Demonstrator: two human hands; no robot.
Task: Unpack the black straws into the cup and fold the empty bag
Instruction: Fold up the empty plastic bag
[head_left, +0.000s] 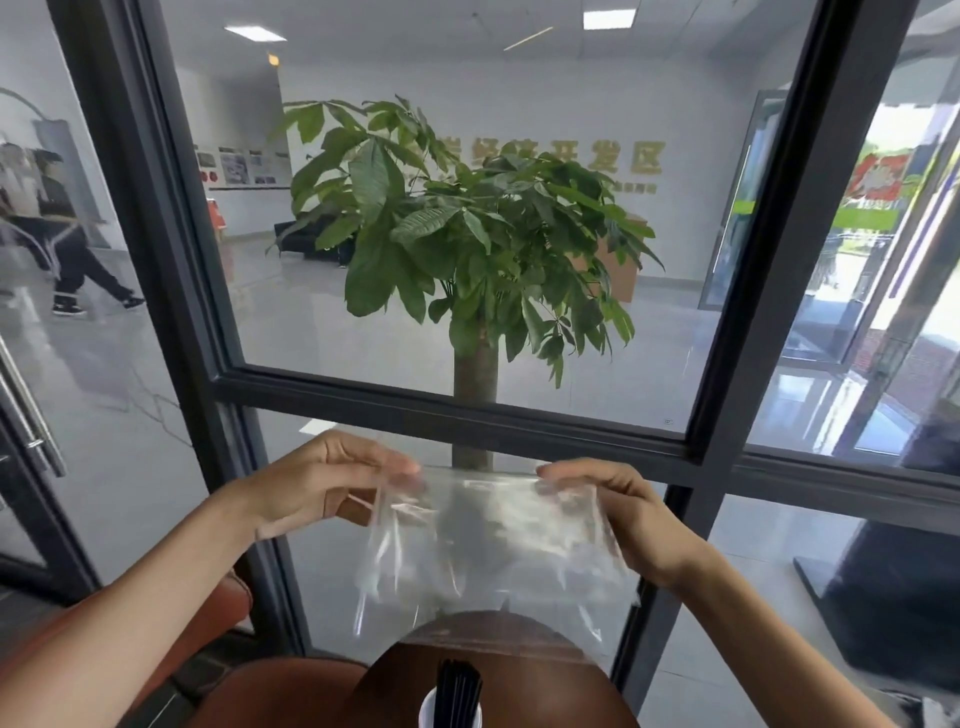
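Observation:
I hold a clear plastic bag (493, 545) up in the air in front of the window. It looks empty and hangs loose and crumpled. My left hand (322, 483) pinches its top left corner, and my right hand (613, 509) pinches its top right corner. Below the bag, at the bottom edge of the view, a white cup (428, 709) stands on a round brown table (545, 675). A bundle of black straws (457, 691) stands upright in the cup.
A dark-framed glass wall (467, 410) stands right behind the table. Beyond it is a potted tree (467, 234) in a lobby, and a person walks at far left. A brown chair (218, 613) sits at lower left.

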